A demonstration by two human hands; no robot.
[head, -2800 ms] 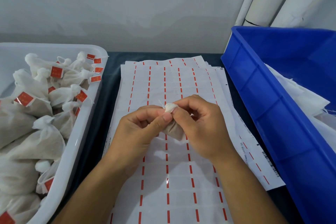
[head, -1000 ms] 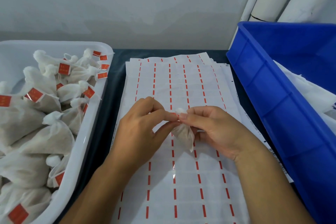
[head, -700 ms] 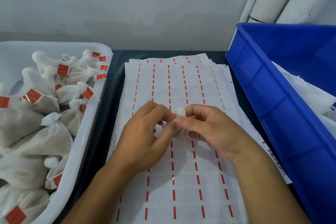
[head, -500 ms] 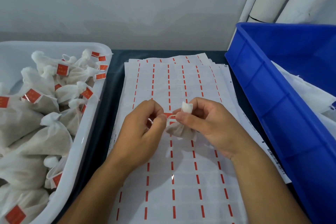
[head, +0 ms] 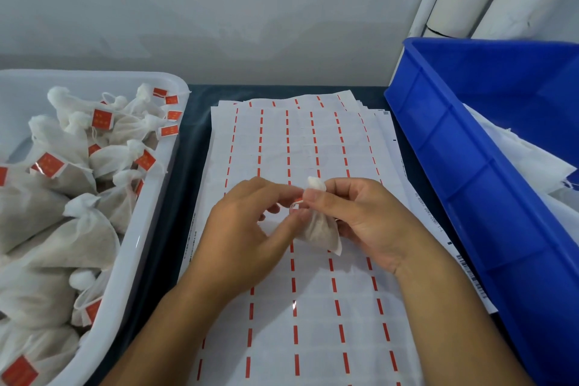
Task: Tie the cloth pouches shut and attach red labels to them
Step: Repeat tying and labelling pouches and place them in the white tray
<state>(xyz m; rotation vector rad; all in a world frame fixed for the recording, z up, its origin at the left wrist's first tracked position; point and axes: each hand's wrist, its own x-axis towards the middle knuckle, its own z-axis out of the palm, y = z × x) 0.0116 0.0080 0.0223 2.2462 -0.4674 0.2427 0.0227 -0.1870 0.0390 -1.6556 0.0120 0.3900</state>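
Note:
My right hand [head: 360,216] pinches the gathered neck of a small white cloth pouch [head: 321,229], which hangs upright just above the label sheets [head: 313,141]. The pouch's tuft sticks up above my thumb. My left hand [head: 247,229] is close beside it on the left, thumb and forefinger pinching a thin white string with a bit of red label [head: 298,200] at the neck. Its other fingers are loosely curled.
A white tub [head: 150,229] on the left holds several tied pouches with red labels. A blue crate [head: 470,185] on the right holds white cloth. The stack of label sheets covers the dark table between them. A wall and white pipes stand behind.
The pouch has stayed between both hands over the sheets. My hands have drawn slightly apart at the neck, and a string and red label now show between the fingertips.

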